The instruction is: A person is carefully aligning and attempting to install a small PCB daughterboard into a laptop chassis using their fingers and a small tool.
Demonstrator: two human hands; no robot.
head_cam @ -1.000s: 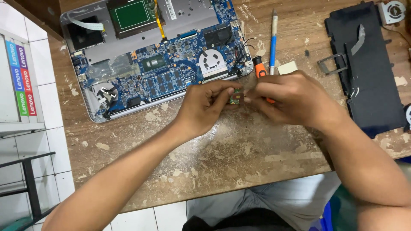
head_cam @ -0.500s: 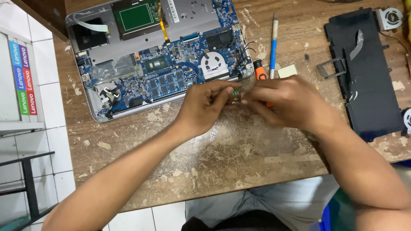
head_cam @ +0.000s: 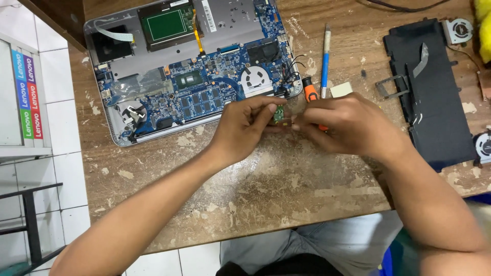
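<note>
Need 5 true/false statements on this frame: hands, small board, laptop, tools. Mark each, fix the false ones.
1. Both hands pinch a small green board between them. True: left hand and right hand meet on it.
2. The laptop is closed. False: its bottom cover is off, and the blue mainboard and fan show.
3. The blue-handled tool is in the right hand. False: it lies on the table, beyond the hands.
4. A black battery pack lies on the table to the right of the hands. True.
5. The orange-handled screwdriver lies left of the laptop. False: it is right of the laptop, partly hidden behind the right hand.
</note>
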